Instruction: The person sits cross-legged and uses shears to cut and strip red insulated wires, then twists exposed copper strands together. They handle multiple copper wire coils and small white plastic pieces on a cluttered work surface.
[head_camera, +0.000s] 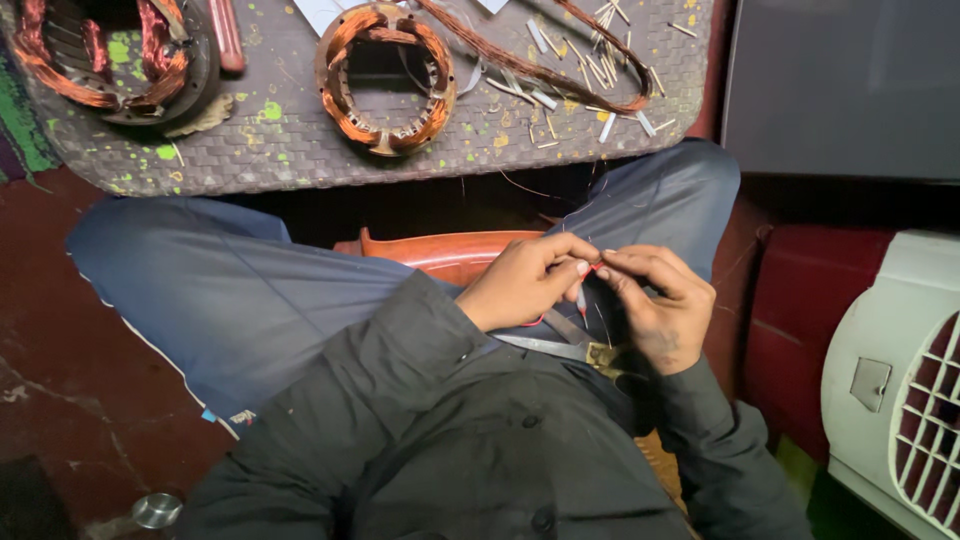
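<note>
A: What are the fingers pinching?

B: The left hand (525, 285) and right hand (655, 305) meet over the lap, both closed on a thin red-sleeved wire (583, 290); most of it is hidden by fingertips. Flat metal scissors (555, 340) lie beneath, the handles covered by the right hand.

A: And up top?

B: A copper-wound round stator (385, 78) sits on the grey woven surface (290, 140); a second dark stator (110, 55) is cut off by the frame.
</note>
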